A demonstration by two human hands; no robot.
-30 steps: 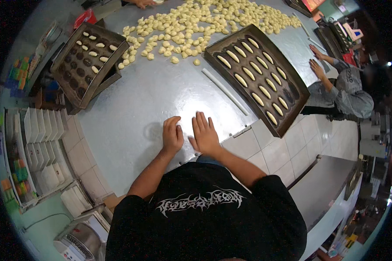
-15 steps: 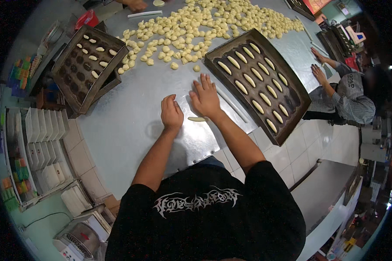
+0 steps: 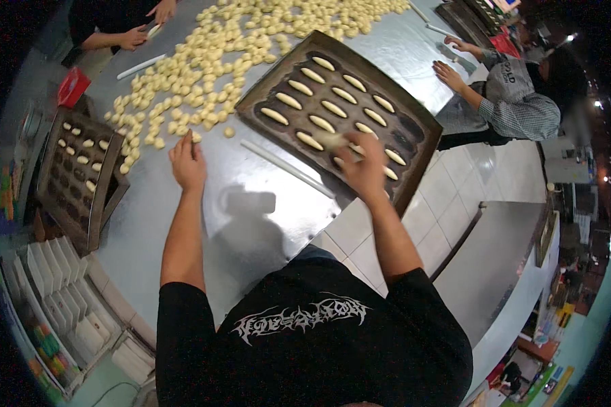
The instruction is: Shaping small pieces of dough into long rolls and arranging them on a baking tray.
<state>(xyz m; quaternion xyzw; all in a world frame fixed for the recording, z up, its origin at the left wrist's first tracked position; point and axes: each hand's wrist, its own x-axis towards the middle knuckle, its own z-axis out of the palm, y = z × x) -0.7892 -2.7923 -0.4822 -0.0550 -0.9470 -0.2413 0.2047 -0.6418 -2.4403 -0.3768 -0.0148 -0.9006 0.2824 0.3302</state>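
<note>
My left hand (image 3: 187, 166) is at the near edge of the heap of dough balls (image 3: 214, 68), its fingertips closed on a pale dough ball (image 3: 196, 137). Over the dark baking tray (image 3: 406, 133), my right hand (image 3: 365, 168) is partly smeared by motion. A blurred pale dough roll (image 3: 330, 140) shows at its fingertips. Slim, tapered dough rolls (image 3: 333, 108) lie in rows in the tray's hollows, and my right hand hides some of them. Between my hands, a pale rolling pin (image 3: 286, 168) lies on the metal table beside the tray.
Another tray (image 3: 66, 178) with several dough pieces rests at the left, near a red container (image 3: 72, 87). A second pale rod (image 3: 141, 66) lies beyond the heap. Co-workers' hands (image 3: 137, 38) are at the far left, and another person's hands (image 3: 449, 74) are at the right.
The view has shifted. My hands have parted: the left has reached the dough balls, the right has moved over the tray. The dough roll between them has left the table.
</note>
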